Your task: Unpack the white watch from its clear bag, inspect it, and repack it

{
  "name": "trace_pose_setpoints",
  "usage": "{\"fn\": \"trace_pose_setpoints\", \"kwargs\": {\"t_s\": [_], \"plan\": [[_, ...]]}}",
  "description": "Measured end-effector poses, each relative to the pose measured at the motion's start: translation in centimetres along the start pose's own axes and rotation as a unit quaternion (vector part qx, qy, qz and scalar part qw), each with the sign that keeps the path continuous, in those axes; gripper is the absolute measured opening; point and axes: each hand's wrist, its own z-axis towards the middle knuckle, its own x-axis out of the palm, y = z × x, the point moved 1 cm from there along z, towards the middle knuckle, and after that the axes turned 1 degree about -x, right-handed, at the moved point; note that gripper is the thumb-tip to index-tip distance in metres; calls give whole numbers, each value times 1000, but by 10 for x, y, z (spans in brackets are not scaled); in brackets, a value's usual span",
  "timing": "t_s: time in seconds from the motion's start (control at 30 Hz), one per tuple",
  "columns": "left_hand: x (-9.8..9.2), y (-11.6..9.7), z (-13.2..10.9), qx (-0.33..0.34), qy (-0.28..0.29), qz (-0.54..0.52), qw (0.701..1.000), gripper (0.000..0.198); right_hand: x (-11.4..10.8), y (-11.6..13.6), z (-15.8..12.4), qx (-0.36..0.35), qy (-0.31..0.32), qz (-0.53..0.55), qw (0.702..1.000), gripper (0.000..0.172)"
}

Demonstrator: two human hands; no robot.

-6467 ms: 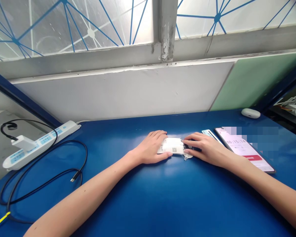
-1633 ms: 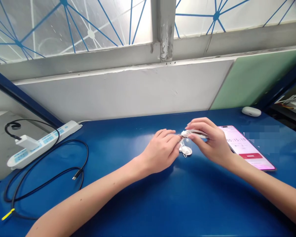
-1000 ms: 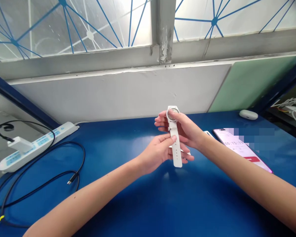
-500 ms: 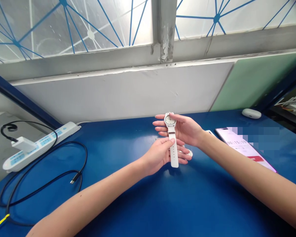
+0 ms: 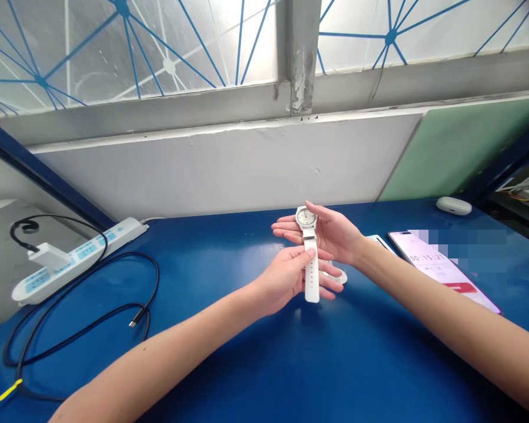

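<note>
A white wristwatch (image 5: 307,217) with a round pale dial is held up over the table, its long strap (image 5: 312,282) hanging down with a row of holes. My left hand (image 5: 286,276) pinches that strap between thumb and fingers, the other fingers stretched out behind it. Behind the watch case is my right hand (image 5: 335,232), palm turned toward the watch, fingers stretched out and thumb raised beside the dial. Whether its palm touches the case I cannot tell. A small white round item (image 5: 341,276) shows partly behind my left fingertips.
A phone (image 5: 445,267) showing a timer lies at the right, partly behind my right forearm, with a white card-like item (image 5: 381,242) beside it. Farther back sits a white case (image 5: 454,205). A power strip (image 5: 86,252) and a looped black cable (image 5: 156,276) occupy the left.
My right thumb has lifted from the watch's dial, which now shows more fully. My left hand keeps its pinch on the strap. The whole view has shifted slightly.
</note>
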Motion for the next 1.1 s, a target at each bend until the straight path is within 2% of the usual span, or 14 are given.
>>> {"fn": "trace_pose_setpoints", "kwargs": {"t_s": [0.1,0.2,0.3,0.43,0.63,0.87,1.0,1.1], "plan": [[1,-3,-1,0,-13,13,1000,30,-3,-1,0,0,28,-25,999,40],[1,-2,0,-5,-22,9,1000,29,-6,-1,-1,-6,28,-51,998,36],[0,0,0,-11,3,-5,1000,33,-8,0,-1,-14,15,-58,998,35],[-1,1,0,-21,29,-7,999,34,-8,0,0,-16,19,-58,998,38],[-5,2,2,-28,-4,7,1000,33,-9,2,1,-16,32,-64,997,44],[-3,-1,2,-32,-4,27,999,37,-8,2,1,-16,28,-55,998,50],[-6,1,4,-34,-13,30,999,35,-8,2,2,-13,19,-36,999,61],[-9,2,5,-25,-16,27,999,31,-11,3,3,-32,17,4,999,56]]}}
